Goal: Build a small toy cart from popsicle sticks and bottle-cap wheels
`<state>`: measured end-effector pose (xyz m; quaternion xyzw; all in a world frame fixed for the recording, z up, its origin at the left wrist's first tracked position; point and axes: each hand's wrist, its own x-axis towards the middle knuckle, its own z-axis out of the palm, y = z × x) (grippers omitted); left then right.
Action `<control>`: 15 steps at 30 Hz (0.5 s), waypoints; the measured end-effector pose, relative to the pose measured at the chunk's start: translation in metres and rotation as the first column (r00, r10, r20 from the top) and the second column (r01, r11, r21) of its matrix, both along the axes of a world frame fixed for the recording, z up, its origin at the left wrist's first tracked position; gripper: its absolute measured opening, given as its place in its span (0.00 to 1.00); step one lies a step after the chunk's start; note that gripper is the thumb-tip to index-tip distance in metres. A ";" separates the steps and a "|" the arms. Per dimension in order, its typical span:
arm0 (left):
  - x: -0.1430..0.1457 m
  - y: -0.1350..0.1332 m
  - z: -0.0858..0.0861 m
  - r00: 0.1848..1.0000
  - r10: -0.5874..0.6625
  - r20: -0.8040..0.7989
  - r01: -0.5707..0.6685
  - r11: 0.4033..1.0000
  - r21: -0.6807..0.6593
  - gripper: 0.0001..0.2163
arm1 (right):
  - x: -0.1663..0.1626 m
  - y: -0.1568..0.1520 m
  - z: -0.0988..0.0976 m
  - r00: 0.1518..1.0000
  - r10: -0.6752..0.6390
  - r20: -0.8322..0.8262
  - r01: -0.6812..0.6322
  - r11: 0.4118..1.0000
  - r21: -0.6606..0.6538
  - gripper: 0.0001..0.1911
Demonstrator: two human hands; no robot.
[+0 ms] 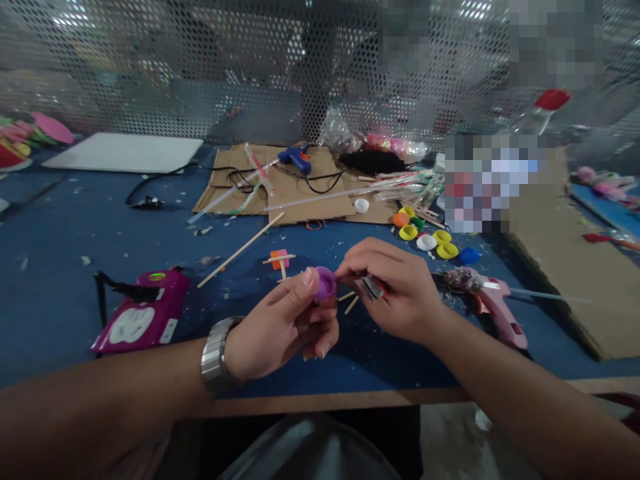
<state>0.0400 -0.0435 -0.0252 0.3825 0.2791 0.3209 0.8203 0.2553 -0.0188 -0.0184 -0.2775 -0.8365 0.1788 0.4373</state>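
Note:
My left hand (283, 327), with a metal watch on the wrist, pinches a purple bottle cap (325, 283) between thumb and fingers above the blue table (60, 280). My right hand (395, 290) is closed on a small red-handled cutter (373, 287) and its fingertips touch the cap's right side. Short wooden stick pieces (350, 303) lie on the table just under the hands. An orange cap with crossed sticks (280, 260) sits a little behind them.
A pink glue gun (493, 303) lies right of my right hand. A magenta box (143, 320) sits at the left. Several coloured caps (430, 237), a long wooden stick (240, 250), cardboard (290, 187) with a blue glue gun (295, 159) and straws lie further back. Perforated metal screen behind.

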 end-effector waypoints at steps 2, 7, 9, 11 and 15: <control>-0.001 0.000 -0.001 0.997 0.037 -0.067 -0.024 0.983 0.181 0.28 | 0.000 -0.001 0.001 1.000 0.009 -0.005 -0.009 1.000 -0.018 0.16; -0.007 0.003 0.000 0.945 0.230 -0.232 -0.066 0.831 0.553 0.24 | -0.002 -0.005 0.002 0.999 -0.033 0.009 0.034 0.997 -0.063 0.06; -0.010 0.004 -0.001 0.899 0.338 -0.277 -0.050 0.709 0.704 0.25 | -0.003 -0.006 0.001 0.999 -0.039 0.023 0.041 0.996 -0.080 0.06; -0.011 0.006 -0.001 0.814 0.459 -0.354 0.079 0.517 0.852 0.22 | -0.003 -0.006 0.000 0.999 -0.028 0.032 0.031 0.995 -0.091 0.08; -0.014 0.007 0.003 0.630 0.652 -0.422 0.445 0.142 0.884 0.06 | -0.002 -0.004 -0.001 0.998 0.002 0.057 0.002 0.998 -0.063 0.09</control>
